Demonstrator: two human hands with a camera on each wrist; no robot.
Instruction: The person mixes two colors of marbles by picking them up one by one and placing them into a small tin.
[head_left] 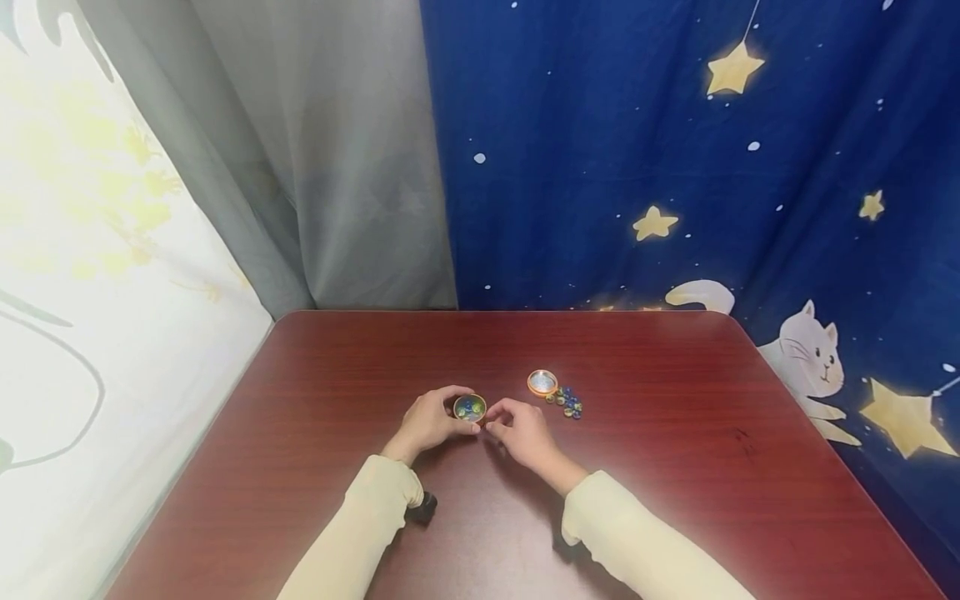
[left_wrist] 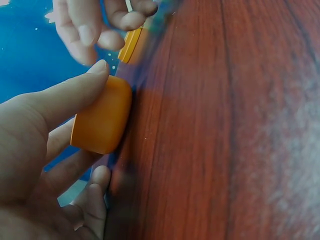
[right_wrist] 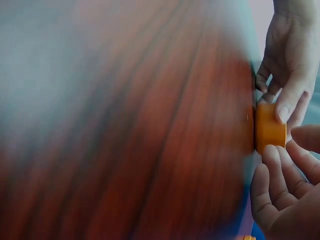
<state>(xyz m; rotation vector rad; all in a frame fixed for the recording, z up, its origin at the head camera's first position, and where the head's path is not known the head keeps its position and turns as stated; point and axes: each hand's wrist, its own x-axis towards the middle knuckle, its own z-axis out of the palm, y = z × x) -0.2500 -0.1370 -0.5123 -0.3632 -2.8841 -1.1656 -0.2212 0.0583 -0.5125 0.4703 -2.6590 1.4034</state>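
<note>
Your 2 hands meet over the middle of the desk (head_left: 675, 417), whose far edge counts here as 12 o'clock. Your left hand (head_left: 433, 423), at 9 o'clock of the small orange cup (left_wrist: 105, 120), grips its wall between thumb and bent fingers; the cup's mouth faces up, with blue and green beads (head_left: 470, 407) inside. Your right hand (head_left: 525, 433), at 4 o'clock of the cup, is partly open, thumb and loosely bent fingers parted with nothing seen between them; its fingertips are right at the rim, though you cannot tell whether they touch. From the cup, a round orange-rimmed disc (head_left: 542, 382) lies between 2 and 3 o'clock, and a loose bead pile (head_left: 572, 402) sits at 3 o'clock, just beside that disc. Your right knuckles stand between cup and pile, so mind them. A black object (head_left: 423, 508) juts from your left cuff (head_left: 408, 483) at 7 o'clock of the cup. Beyond the desk, a grey curtain (head_left: 367, 167) hangs at 11 o'clock and a starry blue curtain (head_left: 585, 125) at 1 o'clock.
</note>
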